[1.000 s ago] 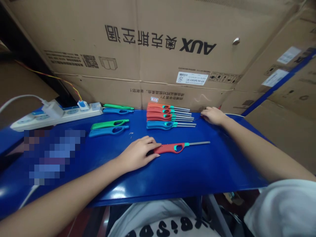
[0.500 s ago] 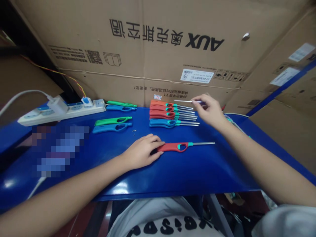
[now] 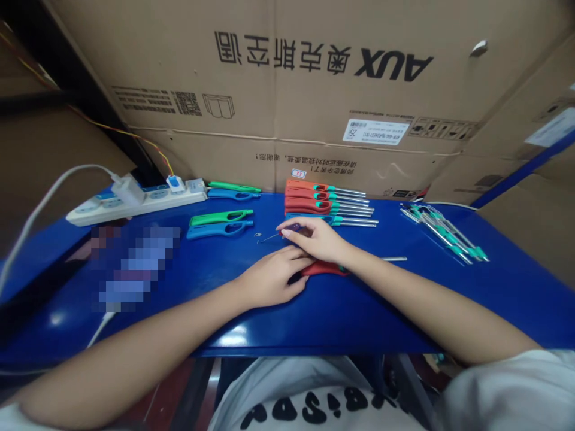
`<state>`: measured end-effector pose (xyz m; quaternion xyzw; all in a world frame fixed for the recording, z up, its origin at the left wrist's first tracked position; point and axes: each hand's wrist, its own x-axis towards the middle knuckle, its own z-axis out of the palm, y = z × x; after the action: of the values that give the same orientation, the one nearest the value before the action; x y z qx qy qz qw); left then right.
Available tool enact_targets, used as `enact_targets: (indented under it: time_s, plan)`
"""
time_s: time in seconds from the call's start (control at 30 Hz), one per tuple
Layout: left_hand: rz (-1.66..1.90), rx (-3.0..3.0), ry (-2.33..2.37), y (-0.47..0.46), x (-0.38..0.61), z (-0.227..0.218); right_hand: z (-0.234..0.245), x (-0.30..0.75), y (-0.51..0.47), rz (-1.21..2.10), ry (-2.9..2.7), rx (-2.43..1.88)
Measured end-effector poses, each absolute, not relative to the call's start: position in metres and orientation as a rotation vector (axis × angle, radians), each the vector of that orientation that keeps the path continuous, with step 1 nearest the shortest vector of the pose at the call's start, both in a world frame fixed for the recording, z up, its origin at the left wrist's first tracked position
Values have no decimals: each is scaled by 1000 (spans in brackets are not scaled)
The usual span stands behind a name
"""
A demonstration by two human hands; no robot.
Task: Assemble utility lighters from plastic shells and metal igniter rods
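My left hand (image 3: pixel 272 276) rests curled on the blue table (image 3: pixel 314 317), its fingers on the handle end of a red long-nosed lighter (image 3: pixel 324 269). The lighter's metal tube (image 3: pixel 394 259) sticks out to the right. My right hand (image 3: pixel 314 238) has crossed over the lighter and pinches a thin screwdriver (image 3: pixel 282 231) with a dark handle, its tip pointing left just above the table. A stack of several red and blue lighters (image 3: pixel 323 205) lies just behind my hands.
A green and a blue lighter body (image 3: pixel 220 222) lie to the left, two more (image 3: pixel 233 190) behind them by a white power strip (image 3: pixel 135 200). Several metal tubes with teal ends (image 3: pixel 442 232) lie at the right. Cardboard boxes (image 3: pixel 314 90) wall the back.
My right hand lifted the thin tool from the far right of the stack and brought it left and down over the red lighter. The left hand stayed on the lighter's handle.
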<state>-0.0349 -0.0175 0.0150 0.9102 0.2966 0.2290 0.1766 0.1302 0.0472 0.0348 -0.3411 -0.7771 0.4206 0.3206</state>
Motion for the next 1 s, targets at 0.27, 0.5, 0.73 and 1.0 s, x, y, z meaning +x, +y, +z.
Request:
enact_targets:
  time_s: [0.27,0.5,0.73,1.0]
  plan:
    - [626,2579,836,-16,-36,16,34,131,44,1263,-1803,-877]
    - [672,2499,811,-13,-35,15,47,164,39,1284,-1390,-935]
    - [883,2409,1015,-8,-36,12,37,193,34,1342,-1037,-1005]
    - [1137,2309,1087,-1,-40,18,33,198,31,1457,-1012,-1044]
